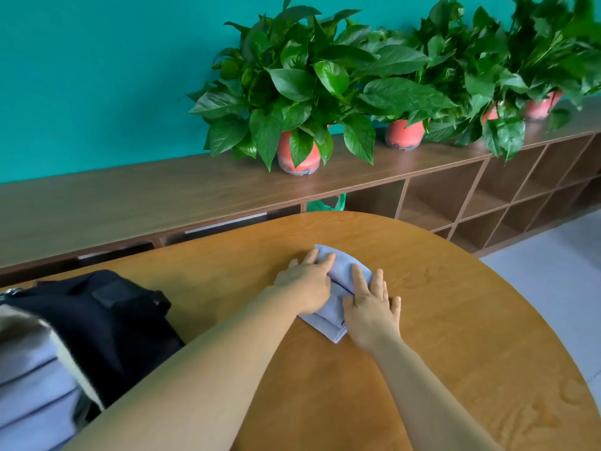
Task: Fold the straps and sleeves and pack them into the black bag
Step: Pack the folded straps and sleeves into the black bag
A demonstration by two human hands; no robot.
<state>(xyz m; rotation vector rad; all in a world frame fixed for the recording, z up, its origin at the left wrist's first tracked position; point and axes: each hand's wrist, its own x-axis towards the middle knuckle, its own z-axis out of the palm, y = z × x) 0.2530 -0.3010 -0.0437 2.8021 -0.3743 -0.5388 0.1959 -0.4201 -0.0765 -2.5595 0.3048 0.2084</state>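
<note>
Both palms, my left hand [304, 283] and right hand [370, 307], press flat with fingers spread on the lilac sleeve [325, 323] mid-frame, to set its fold before the black bag [107, 323] lower left.

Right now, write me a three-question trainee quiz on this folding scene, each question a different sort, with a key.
1. True or false: both hands press flat on the folded lavender cloth on the wooden table.
2. Multiple choice: the black bag lies (A) beside the left hand, near the table's left edge, (B) on the shelf with the potted plants, (C) under the right hand.
3. Fill in: the plant pots are ____ in colour.

Key: 1 true; 2 A; 3 red-orange.
</note>
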